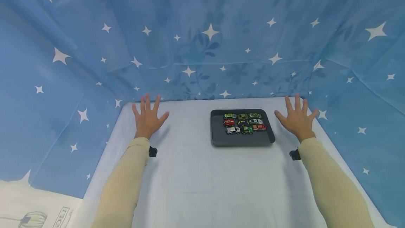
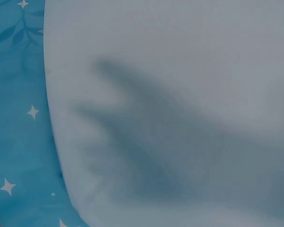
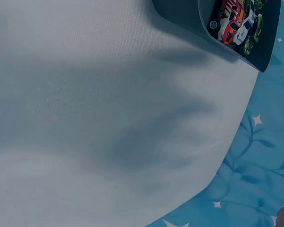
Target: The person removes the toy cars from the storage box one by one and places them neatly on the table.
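Note:
Several small toy cars [image 1: 242, 123] sit grouped in rows inside a dark grey tray [image 1: 218, 140] toward the far side of the table. My left hand [image 1: 147, 119] is spread with straight fingers above the far left of the table, well apart from the tray. On the other side, my right hand [image 1: 297, 120] is spread the same way, just right of the tray and not touching it. Neither hand holds anything. In the right wrist view, a red toy car [image 3: 230, 21] and a white one [image 3: 245, 27] show at the tray's corner.
A white table [image 1: 190, 178] lies under both arms. Blue star-patterned cloth [image 1: 196, 45] hangs behind it and along both sides. Pale printed fabric [image 1: 38, 203] shows at the lower left. Each wrist wears a small black camera, and the hands cast shadows on the tabletop.

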The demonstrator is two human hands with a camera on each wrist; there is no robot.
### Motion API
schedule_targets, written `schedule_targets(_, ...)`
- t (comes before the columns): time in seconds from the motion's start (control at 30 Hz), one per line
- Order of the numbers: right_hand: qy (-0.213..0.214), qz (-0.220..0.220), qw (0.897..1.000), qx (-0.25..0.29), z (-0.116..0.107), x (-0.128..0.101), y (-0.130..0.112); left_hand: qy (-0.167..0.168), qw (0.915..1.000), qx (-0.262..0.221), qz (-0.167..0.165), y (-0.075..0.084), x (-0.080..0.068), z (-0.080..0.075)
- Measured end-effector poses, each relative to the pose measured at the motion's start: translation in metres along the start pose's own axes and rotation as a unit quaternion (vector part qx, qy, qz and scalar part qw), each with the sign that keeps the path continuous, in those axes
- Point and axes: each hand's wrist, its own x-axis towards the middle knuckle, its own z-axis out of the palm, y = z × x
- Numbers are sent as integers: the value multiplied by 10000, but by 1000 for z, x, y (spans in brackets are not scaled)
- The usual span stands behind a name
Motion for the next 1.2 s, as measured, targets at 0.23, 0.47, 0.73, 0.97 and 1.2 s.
schedule_targets(0.23, -72, 34, 9998, 179, 5, 1, -1, -33, 10000, 62, 23, -2, -2, 4)
schedule_targets(0.47, -561, 235, 9922, 1088, 1, 3, -3, -12, 9999, 69, 107, -2, -2, 6)
schedule_targets(0.73, -1193, 94, 9676, 2224, 1, 3, -9, -95, 9999, -113, 61, -1, -6, 6)
schedule_targets(0.97, -1375, -62, 9593, 2465, 10, -8, -14, 12, 9998, -203, 71, 4, -1, 7)
schedule_targets(1.2, -1494, 60, 9555, 2543, 22, -26, -14, 11, 9994, -316, 155, 11, 6, 2)
